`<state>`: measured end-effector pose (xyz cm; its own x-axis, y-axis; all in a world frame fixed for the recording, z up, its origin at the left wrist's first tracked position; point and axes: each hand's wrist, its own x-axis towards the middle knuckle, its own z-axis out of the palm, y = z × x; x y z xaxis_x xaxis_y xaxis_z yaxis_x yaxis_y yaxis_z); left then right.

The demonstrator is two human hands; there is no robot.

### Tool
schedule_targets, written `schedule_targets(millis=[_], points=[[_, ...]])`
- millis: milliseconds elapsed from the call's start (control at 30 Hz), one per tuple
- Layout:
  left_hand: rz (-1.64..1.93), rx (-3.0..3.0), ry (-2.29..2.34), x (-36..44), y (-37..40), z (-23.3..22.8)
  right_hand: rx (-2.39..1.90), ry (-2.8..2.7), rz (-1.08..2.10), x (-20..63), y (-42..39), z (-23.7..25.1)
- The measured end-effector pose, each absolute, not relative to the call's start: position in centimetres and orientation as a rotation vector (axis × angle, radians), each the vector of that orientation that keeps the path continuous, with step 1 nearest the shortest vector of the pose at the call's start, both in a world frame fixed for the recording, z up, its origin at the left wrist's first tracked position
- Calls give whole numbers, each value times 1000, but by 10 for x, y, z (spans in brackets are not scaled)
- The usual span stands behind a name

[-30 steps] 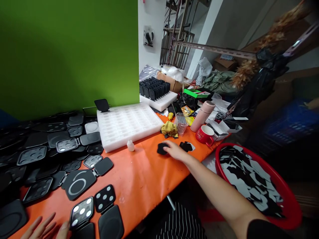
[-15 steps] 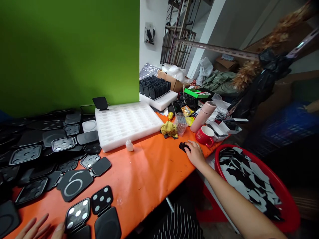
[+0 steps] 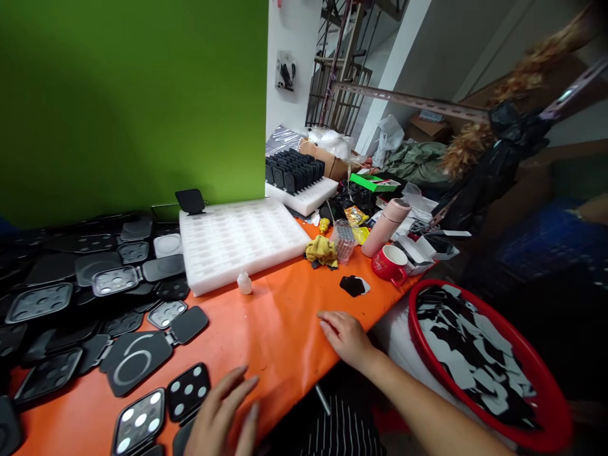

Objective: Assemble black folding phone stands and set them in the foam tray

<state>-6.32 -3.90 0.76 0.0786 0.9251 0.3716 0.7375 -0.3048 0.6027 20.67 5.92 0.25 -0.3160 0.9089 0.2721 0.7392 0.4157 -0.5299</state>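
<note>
My left hand hovers low over the front of the table, fingers spread, holding nothing. Its wrist side partly covers a hinged black folding panel with white round dots on one leaf. Left of it lies a similar dotted folding panel. My right hand is over the orange tabletop near the front edge, with nothing in its loosely bent fingers. Beyond its fingertips rests a small black-and-white flat piece. A small white dropper bottle stands in front of the white foam tray.
Many black folding panels cover the left side. To the right are a yellow cloth, a red mug and a pink flask. A red basin of black-and-white scraps stands beside the table. A green board rises behind.
My right hand has let go of the black piece, leaving it on the table, and drawn back toward me. My left hand has moved right, over the dotted panel.
</note>
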Motion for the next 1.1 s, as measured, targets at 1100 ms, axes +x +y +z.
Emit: schedule_targets(millis=[1100], points=[[914, 2208, 1664, -9, -24, -33, -2699, -2006, 409, 488, 241, 35]])
